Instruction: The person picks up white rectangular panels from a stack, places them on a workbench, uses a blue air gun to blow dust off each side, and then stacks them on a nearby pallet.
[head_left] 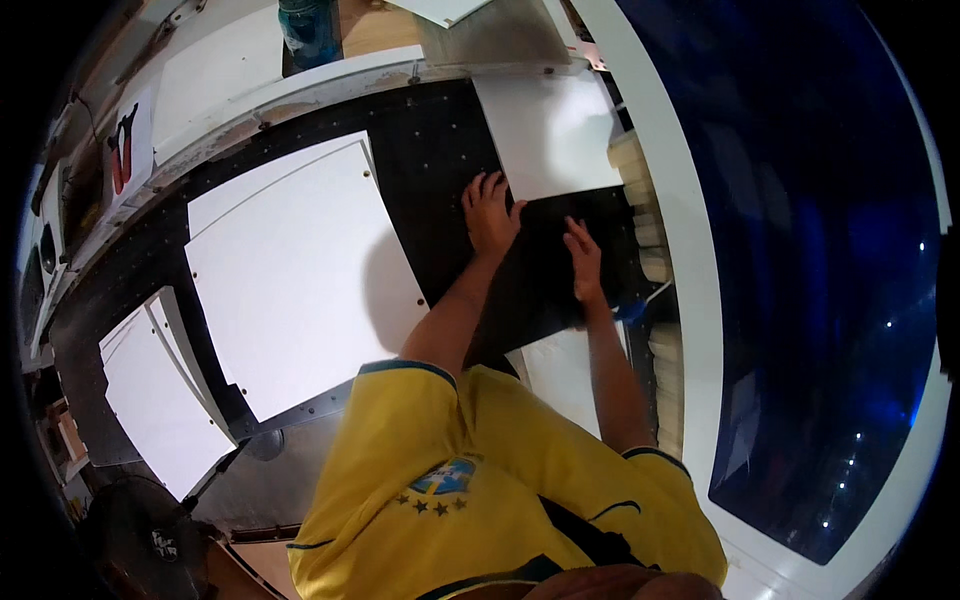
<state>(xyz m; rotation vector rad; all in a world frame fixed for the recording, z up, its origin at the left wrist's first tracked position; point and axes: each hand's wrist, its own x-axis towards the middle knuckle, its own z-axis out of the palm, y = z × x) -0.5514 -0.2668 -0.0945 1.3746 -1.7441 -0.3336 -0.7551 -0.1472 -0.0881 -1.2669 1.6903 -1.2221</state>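
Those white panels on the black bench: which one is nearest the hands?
The small white panel just beyond both hands; its near edge meets the left hand. The big panel and the stacked ones lie off to the left.

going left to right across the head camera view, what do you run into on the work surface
Red pliers → small white panels → large white panel → left hand → right hand on the black sheet → white frame rail → dark blue surface.

A black flat panel (pixel 540 270) lies on the dark perforated worktable (pixel 430 140), just right of the large white board (pixel 300 270). Its far edge meets a smaller white sheet (pixel 550 130); both palms press flat on it.
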